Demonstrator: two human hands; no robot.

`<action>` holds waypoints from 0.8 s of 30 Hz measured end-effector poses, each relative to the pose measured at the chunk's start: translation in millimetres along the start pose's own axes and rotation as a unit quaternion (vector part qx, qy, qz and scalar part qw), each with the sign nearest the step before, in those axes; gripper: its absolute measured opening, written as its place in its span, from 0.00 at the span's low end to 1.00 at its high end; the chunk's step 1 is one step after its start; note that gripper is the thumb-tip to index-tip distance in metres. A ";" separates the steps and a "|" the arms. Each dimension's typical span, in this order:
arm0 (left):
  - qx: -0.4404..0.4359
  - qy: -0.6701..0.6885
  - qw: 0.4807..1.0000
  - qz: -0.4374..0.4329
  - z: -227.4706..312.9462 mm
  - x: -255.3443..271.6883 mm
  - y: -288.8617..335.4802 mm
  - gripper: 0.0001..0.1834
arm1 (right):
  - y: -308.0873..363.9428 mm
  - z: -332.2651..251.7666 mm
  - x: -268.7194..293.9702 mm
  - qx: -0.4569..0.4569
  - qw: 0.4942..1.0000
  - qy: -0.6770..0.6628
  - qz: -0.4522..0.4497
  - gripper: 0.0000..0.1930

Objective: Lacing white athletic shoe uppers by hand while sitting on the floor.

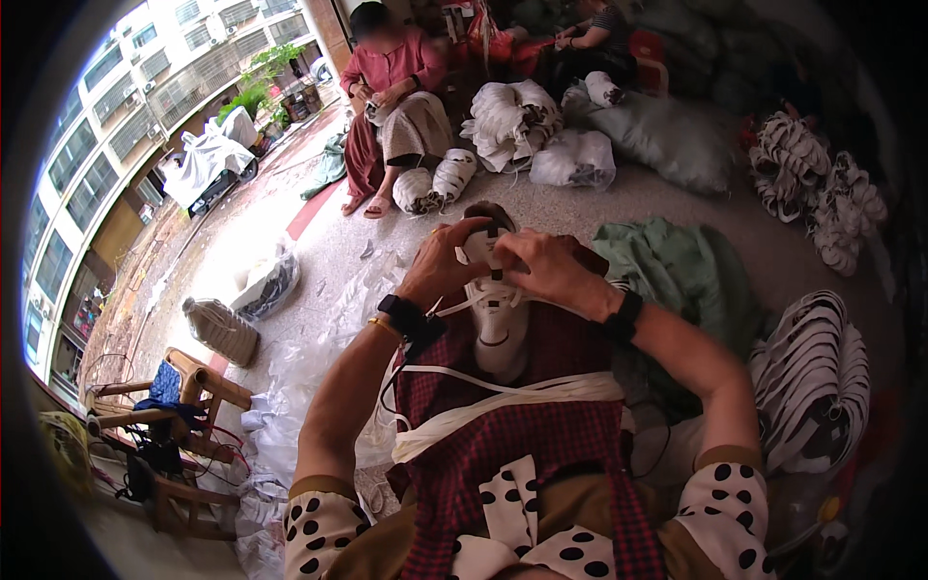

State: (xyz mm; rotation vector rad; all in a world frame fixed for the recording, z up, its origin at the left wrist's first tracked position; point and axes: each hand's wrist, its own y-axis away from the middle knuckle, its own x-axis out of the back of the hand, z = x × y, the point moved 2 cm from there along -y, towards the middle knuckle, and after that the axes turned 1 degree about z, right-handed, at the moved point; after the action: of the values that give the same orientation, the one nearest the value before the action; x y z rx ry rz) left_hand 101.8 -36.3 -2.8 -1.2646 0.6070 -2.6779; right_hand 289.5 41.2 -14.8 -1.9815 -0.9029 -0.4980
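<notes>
White shoe (pixel 500 336) is held over the checked apron (pixel 556 440), its side clasped by the left hand (pixel 440 263); a narrow grip is formed at the lacing (pixel 491 294) by the right hand (pixel 553 274), its contents unclear.

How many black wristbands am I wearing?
2: one black wristband around your left wrist, and another black wristband around your right wrist. Both are in plain view.
</notes>
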 end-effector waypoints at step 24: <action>-0.064 -0.198 0.969 0.133 27.3 -43.6 23.6 0.05 | 30.1 16.9 -4.3 -0.081 0.991 0.105 0.000 0.12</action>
State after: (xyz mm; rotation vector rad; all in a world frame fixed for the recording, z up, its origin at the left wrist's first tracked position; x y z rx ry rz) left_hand 149.2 -54.2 -27.9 -1.5659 0.8295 -2.1205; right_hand 309.4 43.1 -43.2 -2.0273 -0.7514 -0.7861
